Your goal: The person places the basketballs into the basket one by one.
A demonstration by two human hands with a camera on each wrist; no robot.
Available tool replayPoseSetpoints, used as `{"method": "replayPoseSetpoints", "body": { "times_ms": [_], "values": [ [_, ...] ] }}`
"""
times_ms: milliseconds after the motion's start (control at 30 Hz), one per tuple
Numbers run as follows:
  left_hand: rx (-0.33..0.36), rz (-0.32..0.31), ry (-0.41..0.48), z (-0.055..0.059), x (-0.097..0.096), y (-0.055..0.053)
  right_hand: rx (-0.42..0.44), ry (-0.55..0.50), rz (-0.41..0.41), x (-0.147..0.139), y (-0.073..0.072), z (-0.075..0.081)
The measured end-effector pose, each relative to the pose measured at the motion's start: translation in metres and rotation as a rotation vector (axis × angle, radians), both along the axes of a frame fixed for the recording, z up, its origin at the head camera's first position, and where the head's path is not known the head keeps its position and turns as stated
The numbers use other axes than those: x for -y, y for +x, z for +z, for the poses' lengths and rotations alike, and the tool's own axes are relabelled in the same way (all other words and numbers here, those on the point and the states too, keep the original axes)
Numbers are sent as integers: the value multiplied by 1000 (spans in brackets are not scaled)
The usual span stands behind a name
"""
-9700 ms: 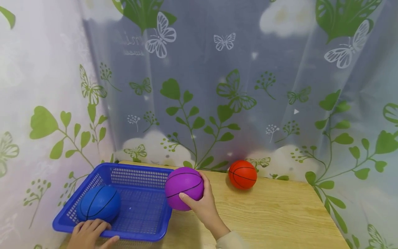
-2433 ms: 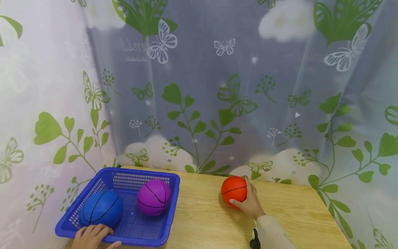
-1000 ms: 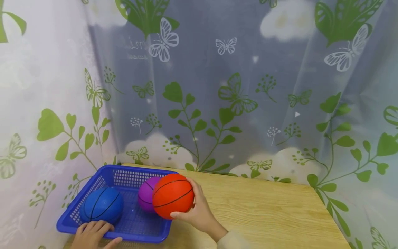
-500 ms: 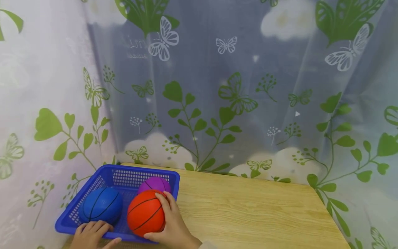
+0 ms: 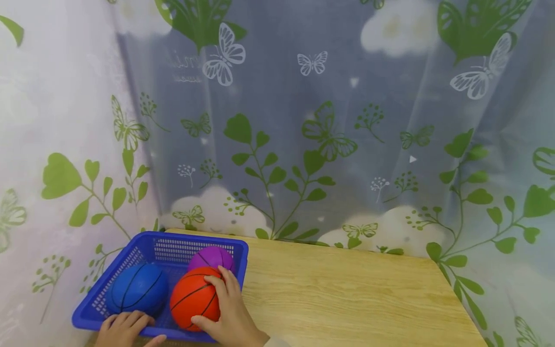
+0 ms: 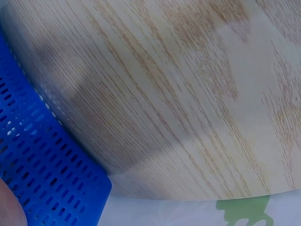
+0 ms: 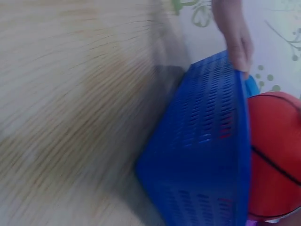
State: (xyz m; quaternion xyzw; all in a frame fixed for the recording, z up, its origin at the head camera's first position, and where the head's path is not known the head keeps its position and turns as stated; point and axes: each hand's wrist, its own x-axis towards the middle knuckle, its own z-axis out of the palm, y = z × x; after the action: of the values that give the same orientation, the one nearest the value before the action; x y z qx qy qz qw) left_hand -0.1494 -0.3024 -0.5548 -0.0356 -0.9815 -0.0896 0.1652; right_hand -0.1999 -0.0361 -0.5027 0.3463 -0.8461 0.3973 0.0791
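My left hand (image 5: pixel 123 330) grips the near rim of a blue plastic basket (image 5: pixel 195 237), fingers over the edge and thumb outside. In the right wrist view the same left hand (image 7: pixel 235 40) pinches the basket wall. Inside the basket, my right hand (image 5: pixel 234 313) holds a red toy basketball (image 5: pixel 192 301) by its right side, fingers on top and thumb low in front. A purple toy basketball (image 5: pixel 211 258) sits behind the red one and is partly covered by it. On the left lies a blue toy basketball (image 5: pixel 138 289), close to my left fingers.
The basket stands at the left of a light wooden table (image 5: pixel 347 289). A curtain (image 5: pixel 282 120) printed with leaves and butterflies hangs behind the table and along both sides. The basket's slotted outer wall (image 6: pixel 51 169) fills the left wrist view's lower left corner.
The purple ball, then the red ball, have gone from my right hand's side into the basket. Lately the red ball moved left and down into it. My left hand stays on the rim.
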Motion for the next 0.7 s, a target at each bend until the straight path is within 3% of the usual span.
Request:
{"method": "replayPoseSetpoints", "body": {
  "times_ms": [133,333,533,700],
  "values": [
    [65,5,-4,2,3,0,70,29,22,4,-2,2],
    [155,9,-11,5,4,-1,67,80,60,4,-4,1],
    [142,15,-12,4,4,-1,51,69,100,2,-9,0],
    [97,13,-26,3,4,-1,-68,101,106,1,-14,-6]
  ]
}}
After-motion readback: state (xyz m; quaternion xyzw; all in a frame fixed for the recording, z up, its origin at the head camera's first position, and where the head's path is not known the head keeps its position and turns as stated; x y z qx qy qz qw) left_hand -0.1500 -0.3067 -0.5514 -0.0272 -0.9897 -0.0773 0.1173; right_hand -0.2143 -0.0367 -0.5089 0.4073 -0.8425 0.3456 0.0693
